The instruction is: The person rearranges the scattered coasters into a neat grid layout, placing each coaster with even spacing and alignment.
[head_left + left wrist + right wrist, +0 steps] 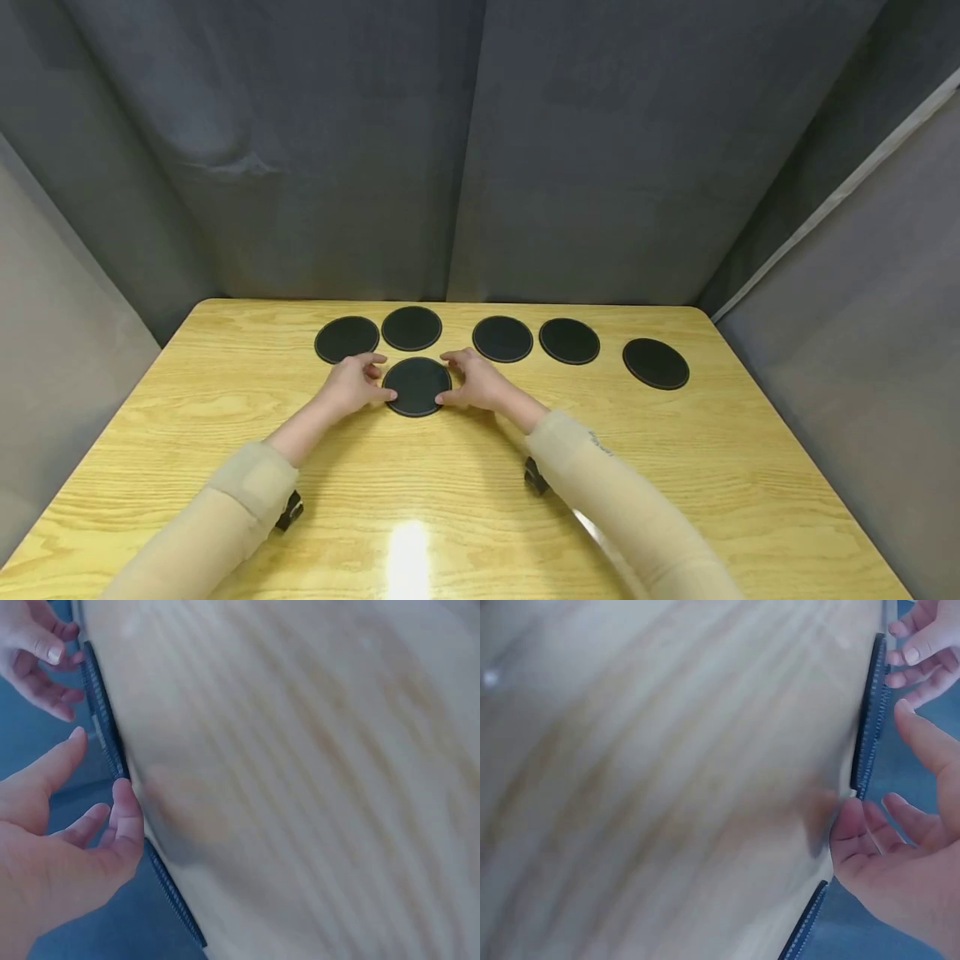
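black disc [417, 387]: face up, round, on table [360, 500] between left hand [352, 386] and right hand [480, 385]
hands: fingers spread, thumbs at rim
wrist views: dotted edge [103, 709]
head view: five more discs [503, 339]

Discs [417, 387]: matt, leather-like faces; stitched-looking rims.
Table [225, 404]: wood-grain top, smooth, glossy where light reflects.
Curtain [337, 183]: cloth, matt, creased at upper left.
Side panels [855, 350]: cloth-like, matt, smooth.
Sleeves [637, 517]: cloth, matt, mostly smooth.

black discs [417, 387], yellow wood-grain table [675, 483], dark grey curtain [337, 192], beige sleeves [630, 512]
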Tool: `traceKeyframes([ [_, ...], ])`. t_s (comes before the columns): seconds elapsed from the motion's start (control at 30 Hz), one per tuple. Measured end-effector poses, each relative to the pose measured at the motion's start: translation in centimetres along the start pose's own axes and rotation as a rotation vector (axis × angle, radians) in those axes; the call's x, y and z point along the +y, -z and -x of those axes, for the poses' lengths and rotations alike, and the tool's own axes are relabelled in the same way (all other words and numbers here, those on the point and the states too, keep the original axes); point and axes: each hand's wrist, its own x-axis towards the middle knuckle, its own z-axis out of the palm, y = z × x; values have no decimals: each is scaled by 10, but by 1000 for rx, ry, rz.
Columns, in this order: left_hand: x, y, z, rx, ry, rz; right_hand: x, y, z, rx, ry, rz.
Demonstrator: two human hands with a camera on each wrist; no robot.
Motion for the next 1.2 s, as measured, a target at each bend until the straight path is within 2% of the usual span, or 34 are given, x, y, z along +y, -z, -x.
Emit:
traceKeyframes([
  [0.1,0,11,5,4,-2,19,-3,4,0,11,6,-21],
  [0.3,-2,35,10,20,-26,-25,-15,11,-7,18,45,-46],
  [0.63,-21,64,4,77,-38,-23,-32,6,-25,25,104,-75],
  [0.87,-38,78,-1,116,-34,13,-43,-3,-42,92,126,-67],
  [1.2,-68,85,-13,112,2,56,-50,-18,-64,109,59,-112],
])
